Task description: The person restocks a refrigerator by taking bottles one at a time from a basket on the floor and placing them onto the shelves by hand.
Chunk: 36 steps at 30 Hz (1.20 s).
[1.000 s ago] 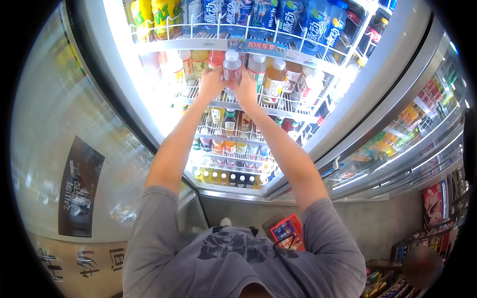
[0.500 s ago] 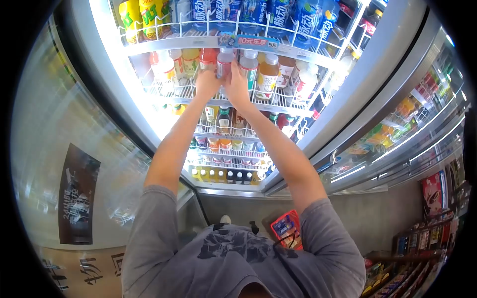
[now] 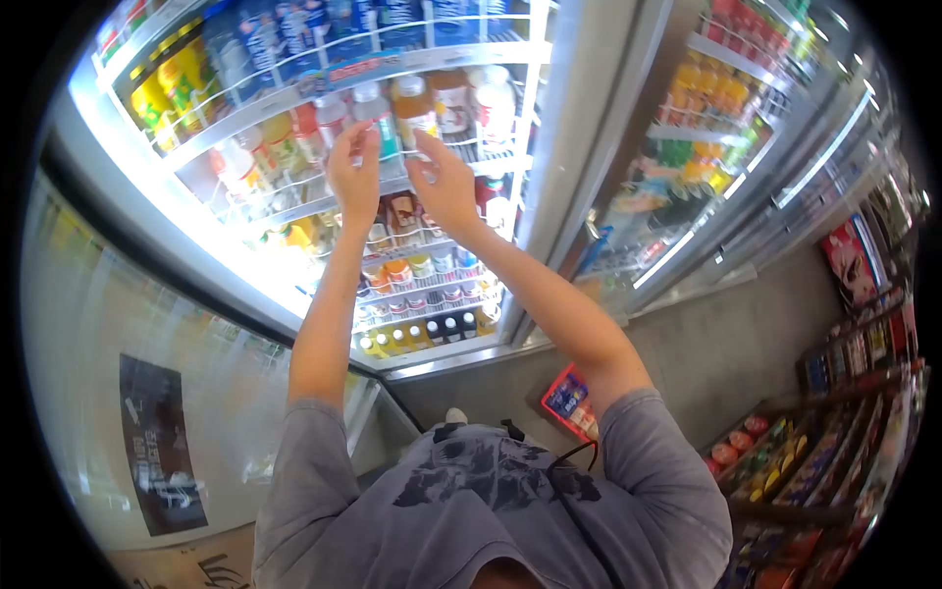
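Observation:
Both hands are raised in front of an open drinks fridge, at its second visible shelf. My left hand (image 3: 355, 177) holds nothing, with fingers and thumb apart. It is nearest a white-capped bottle with a pinkish label (image 3: 332, 113) and a bottle with a teal label (image 3: 372, 104), which it partly covers. Nothing is in my right hand (image 3: 447, 187) either; its thumb and fingers are spread below an amber tea bottle (image 3: 411, 100). Further right on this shelf stand a brown bottle with a pale label (image 3: 451, 106) and a white bottle (image 3: 494, 103).
Blue-labelled bottles (image 3: 299, 37) line the shelf above, behind a wire rail. The fridge door (image 3: 88, 324) stands open at left. A red shopping basket (image 3: 569, 402) with packages sits on the floor. Snack racks (image 3: 785, 461) stand at lower right.
My hands have come away from the pink-labelled bottle, which stands on the shelf, and have moved apart with fingers opened. The view has turned right, so the fridge appears further left and tilted.

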Tool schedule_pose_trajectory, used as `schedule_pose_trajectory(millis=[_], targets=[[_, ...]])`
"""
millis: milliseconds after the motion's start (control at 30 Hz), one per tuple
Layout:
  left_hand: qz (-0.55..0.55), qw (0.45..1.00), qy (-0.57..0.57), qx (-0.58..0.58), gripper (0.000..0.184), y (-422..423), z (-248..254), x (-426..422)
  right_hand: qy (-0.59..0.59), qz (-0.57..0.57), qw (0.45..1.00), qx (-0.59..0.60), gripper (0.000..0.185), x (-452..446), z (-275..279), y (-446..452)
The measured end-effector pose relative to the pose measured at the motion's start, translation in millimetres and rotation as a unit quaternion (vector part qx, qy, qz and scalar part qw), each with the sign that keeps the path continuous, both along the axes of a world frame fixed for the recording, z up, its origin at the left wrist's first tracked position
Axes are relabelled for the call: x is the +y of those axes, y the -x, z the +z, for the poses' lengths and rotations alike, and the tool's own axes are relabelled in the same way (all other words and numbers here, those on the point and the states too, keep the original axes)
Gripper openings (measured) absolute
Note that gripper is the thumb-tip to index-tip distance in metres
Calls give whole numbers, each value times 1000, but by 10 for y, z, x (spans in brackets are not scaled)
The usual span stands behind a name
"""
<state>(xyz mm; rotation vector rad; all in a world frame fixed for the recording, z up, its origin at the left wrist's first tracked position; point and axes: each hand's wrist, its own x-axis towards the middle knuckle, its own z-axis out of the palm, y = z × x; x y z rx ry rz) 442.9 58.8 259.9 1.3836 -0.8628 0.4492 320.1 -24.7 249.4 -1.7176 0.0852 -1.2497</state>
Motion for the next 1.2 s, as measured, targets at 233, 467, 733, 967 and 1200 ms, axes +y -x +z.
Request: schedule_pose_trajectory(millis=[233,467,733,967,1200], targets=[[-201,979,8,13,21,1460,-22,-848,-7,-129,992,8,39,-236,-201,1813],[-385,919,-82,12,20,3053,-602,-1488,-93,-316,944,-32,33,-660,-972,3855],[-514,789,-283,185,26,4498,-2739,-1350,-251,-518,814,80,36,-41,-2490,6031],[-503,725,-420,209,29,4663,-3741,-1025,-397,-539,729,141,38,403,-3515,6620],[-490,729,-409,250,29,4672,-4034,-1330,-435,-516,720,161,42,202,-4037,6395]])
